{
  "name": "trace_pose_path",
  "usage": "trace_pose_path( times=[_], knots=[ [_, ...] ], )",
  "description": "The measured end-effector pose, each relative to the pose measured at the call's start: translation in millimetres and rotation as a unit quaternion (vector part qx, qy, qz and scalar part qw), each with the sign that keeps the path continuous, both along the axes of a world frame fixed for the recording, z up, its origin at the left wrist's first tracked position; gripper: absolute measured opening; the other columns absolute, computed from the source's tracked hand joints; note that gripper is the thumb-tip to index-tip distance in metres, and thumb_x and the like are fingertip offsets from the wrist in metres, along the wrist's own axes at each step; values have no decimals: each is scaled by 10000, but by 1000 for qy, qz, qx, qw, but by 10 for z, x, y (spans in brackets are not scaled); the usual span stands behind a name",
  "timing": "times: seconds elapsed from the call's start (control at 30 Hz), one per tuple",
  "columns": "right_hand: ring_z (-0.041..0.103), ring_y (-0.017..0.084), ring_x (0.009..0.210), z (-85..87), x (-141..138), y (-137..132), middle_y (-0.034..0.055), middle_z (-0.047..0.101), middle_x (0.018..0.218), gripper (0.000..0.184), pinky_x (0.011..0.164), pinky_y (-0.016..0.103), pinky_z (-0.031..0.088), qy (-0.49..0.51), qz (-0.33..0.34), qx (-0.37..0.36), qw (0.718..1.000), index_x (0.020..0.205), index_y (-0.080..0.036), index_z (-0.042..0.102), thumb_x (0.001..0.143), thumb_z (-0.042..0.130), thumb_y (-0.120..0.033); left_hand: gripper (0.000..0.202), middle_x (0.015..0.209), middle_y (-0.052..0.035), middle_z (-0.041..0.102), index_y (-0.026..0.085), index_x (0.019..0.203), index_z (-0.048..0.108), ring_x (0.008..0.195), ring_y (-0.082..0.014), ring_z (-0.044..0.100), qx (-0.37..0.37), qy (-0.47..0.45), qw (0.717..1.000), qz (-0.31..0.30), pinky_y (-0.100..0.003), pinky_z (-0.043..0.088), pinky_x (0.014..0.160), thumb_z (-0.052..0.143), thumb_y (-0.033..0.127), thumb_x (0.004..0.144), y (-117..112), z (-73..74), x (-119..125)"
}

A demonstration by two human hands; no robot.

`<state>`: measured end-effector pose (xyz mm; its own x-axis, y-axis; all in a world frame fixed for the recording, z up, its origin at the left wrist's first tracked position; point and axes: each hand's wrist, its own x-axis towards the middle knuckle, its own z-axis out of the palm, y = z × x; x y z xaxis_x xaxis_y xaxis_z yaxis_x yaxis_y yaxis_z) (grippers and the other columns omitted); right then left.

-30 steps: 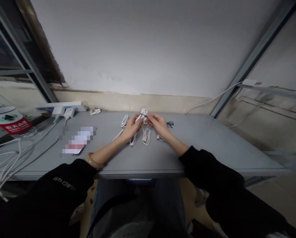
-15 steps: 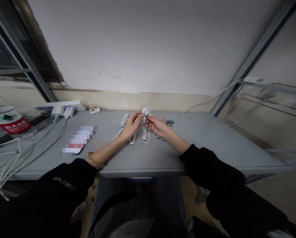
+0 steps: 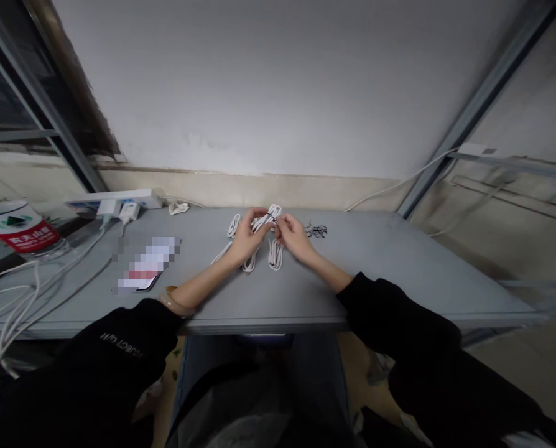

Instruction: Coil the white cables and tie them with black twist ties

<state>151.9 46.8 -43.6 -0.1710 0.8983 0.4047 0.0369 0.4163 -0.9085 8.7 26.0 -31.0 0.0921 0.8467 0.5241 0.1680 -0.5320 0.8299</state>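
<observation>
A coiled white cable (image 3: 273,210) is held up over the desk between both hands. My left hand (image 3: 246,239) is closed around its left part, thumb and fingers pinching the loops. A thin black twist tie (image 3: 271,216) crosses the middle of the coil. At the coil's right side, my right hand (image 3: 296,238) has its fingertips pinched together on the end of the tie. Below the hands lie more coiled white cables, one in front (image 3: 275,255), another coil (image 3: 249,261) by my left wrist, and a further coil (image 3: 234,225) behind it.
A small heap of black twist ties (image 3: 319,231) lies right of my right hand. To the left are a phone (image 3: 150,264) with a blurred screen, a power strip (image 3: 142,198) with plugs, and a bottle (image 3: 23,230) with a red label. White cords trail over the grey desk (image 3: 399,267).
My right hand has shifted slightly to the right. The held coil has turned, so its loops and the black tie across them show more.
</observation>
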Motion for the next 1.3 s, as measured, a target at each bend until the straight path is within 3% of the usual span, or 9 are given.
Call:
trace_pose_path(
  times=[0.3, 0.57, 0.8, 0.93, 1.0, 1.17, 1.3],
  knots=[
    [442, 97, 501, -6, -12, -85, -58, 473, 599, 354, 493, 241, 369, -42, -27, 77, 996, 761, -244, 448, 893, 502, -567, 153, 749, 16, 604, 199, 868, 498, 440, -46, 417, -27, -85, 996, -25, -216, 317, 419, 613, 293, 832, 1, 2, 29],
    [446, 86, 466, 31, -28, -67, -55, 477, 583, 401, 455, 229, 370, 24, 32, -2, 999, 727, -233, 460, 852, 550, -603, 172, 511, 67, 467, 208, 825, 515, 419, -68, 408, -31, -99, 994, -13, -217, 307, 420, 639, 326, 839, -83, 85, 6],
    [467, 120, 529, 11, -9, -84, -31, 489, 609, 331, 521, 258, 364, -39, -19, 48, 998, 761, -225, 500, 902, 495, -525, 199, 547, 59, 501, 209, 808, 509, 425, -56, 406, -44, -129, 990, -16, -207, 289, 412, 670, 326, 822, -58, 90, -6],
    [504, 139, 621, 41, 18, -156, -11, 551, 680, 245, 596, 273, 350, -155, -115, 168, 967, 803, -219, 537, 920, 477, -426, 192, 523, 58, 500, 201, 785, 546, 423, -56, 400, -42, -121, 992, -17, -203, 284, 411, 702, 314, 790, -26, 74, -5],
    [512, 147, 651, 62, 32, -183, -5, 571, 702, 232, 609, 276, 341, -198, -132, 195, 952, 825, -218, 554, 934, 457, -398, 185, 530, 58, 517, 191, 778, 564, 437, -54, 402, -38, -103, 994, -20, -201, 302, 431, 717, 296, 768, -16, 66, -3],
    [520, 156, 654, 48, 46, -139, 2, 585, 718, 214, 622, 280, 353, -208, -138, 177, 952, 846, -225, 558, 949, 438, -369, 175, 639, 18, 613, 176, 800, 584, 512, -67, 478, -49, -92, 993, -50, -214, 366, 502, 737, 222, 730, -16, 65, -3],
    [550, 162, 675, -8, 41, -63, 3, 589, 726, 227, 646, 286, 399, -168, -128, 159, 964, 851, -230, 552, 955, 421, -382, 152, 580, 32, 579, 182, 824, 567, 497, -74, 482, -83, -131, 986, -62, -216, 360, 491, 703, 191, 758, -22, 65, 11]
  ],
)
